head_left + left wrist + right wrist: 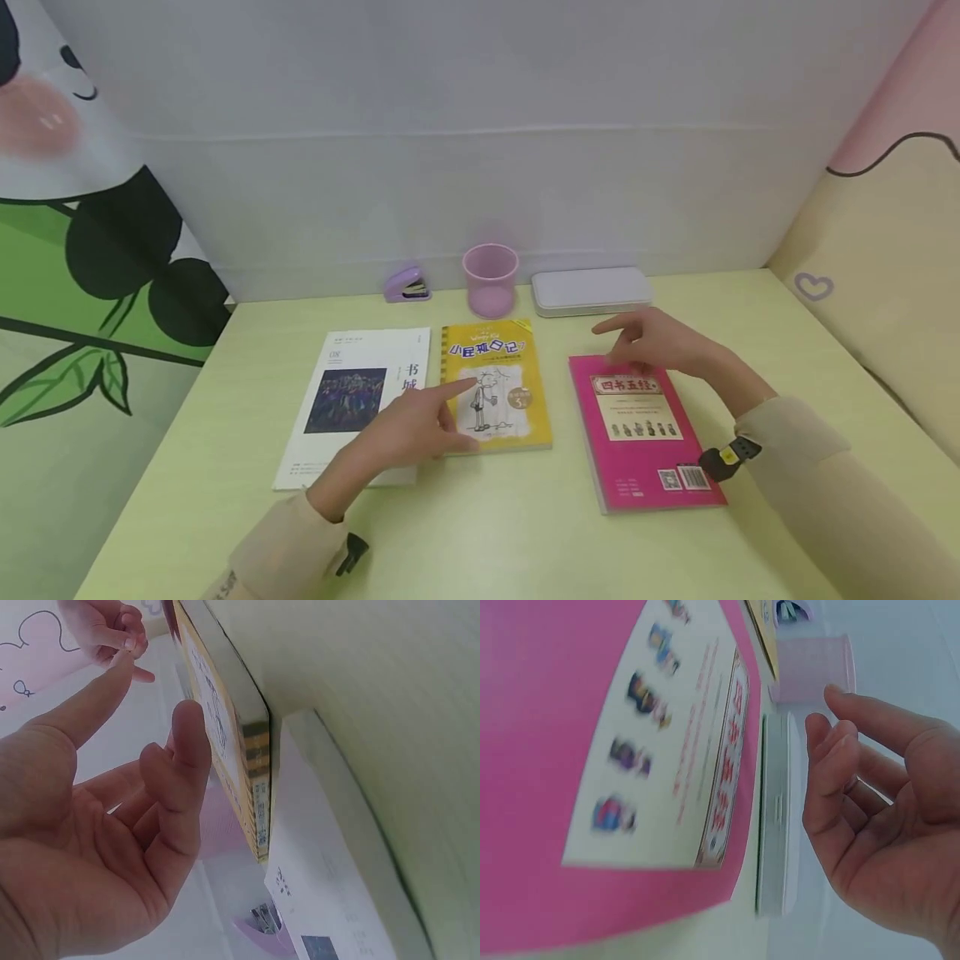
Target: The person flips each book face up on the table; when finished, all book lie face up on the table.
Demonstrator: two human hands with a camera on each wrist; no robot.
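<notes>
My left hand hovers over the yellow comic book, index finger stretched out and thumb apart, holding nothing. To its left lies a white book with a dark picture, partly covered by the hand in the head view. My right hand is above the top edge of the pink book, its index finger pointing left and the other fingers loosely bent. Nothing sits between its fingers in the right wrist view. All three books lie flat, side by side, on the table.
Along the back of the pale table stand a purple stapler, a pink cup and a white flat case. A white cloth-like backdrop rises behind them. Painted panels flank both sides.
</notes>
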